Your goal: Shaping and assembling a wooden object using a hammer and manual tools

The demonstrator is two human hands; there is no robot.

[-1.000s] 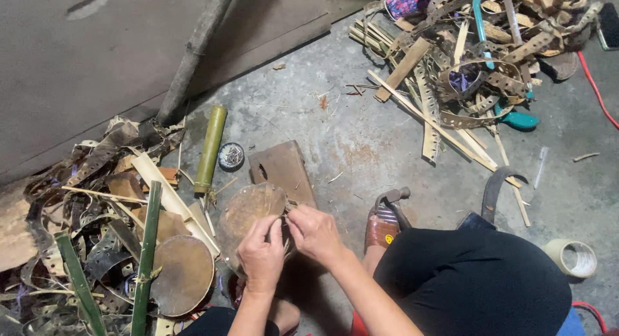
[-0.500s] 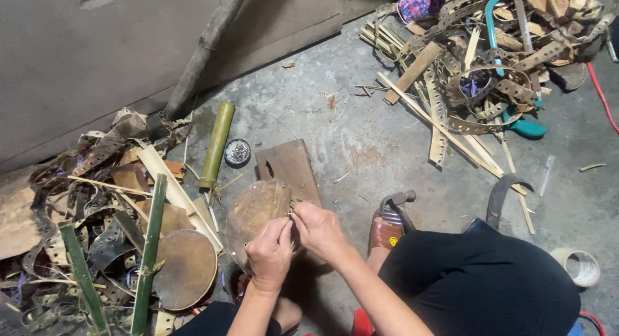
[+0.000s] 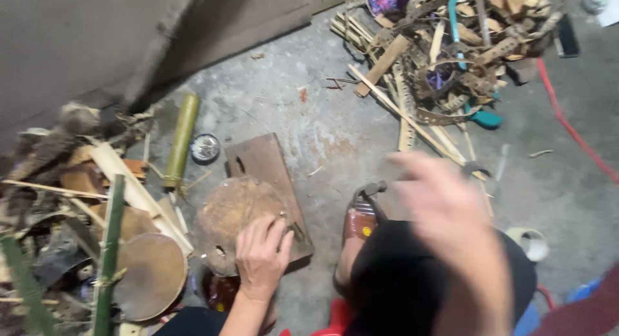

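A grey concrete floor ran under everything, with a dark wall rising along its far left side. The biggest clutter was a heap of split bamboo strips and scrap at the upper right, with a teal-handled tool at its near edge and a red cord trailing past it. A second pile of husks and green bamboo stalks crowded the left, just beside the work. Between the piles lay a short green bamboo tube, a small round tin next to it, and a flat brown board. A round brown shell piece rested on the board's near end. The left hand lay on that piece, fingers curled over its edge, gripping it. The right hand was raised close to the camera, badly blurred, fingers seemingly spread, though its grip could not be told; it hid part of the floor and the person's black-clad knee. A roll of tape sat at the right.
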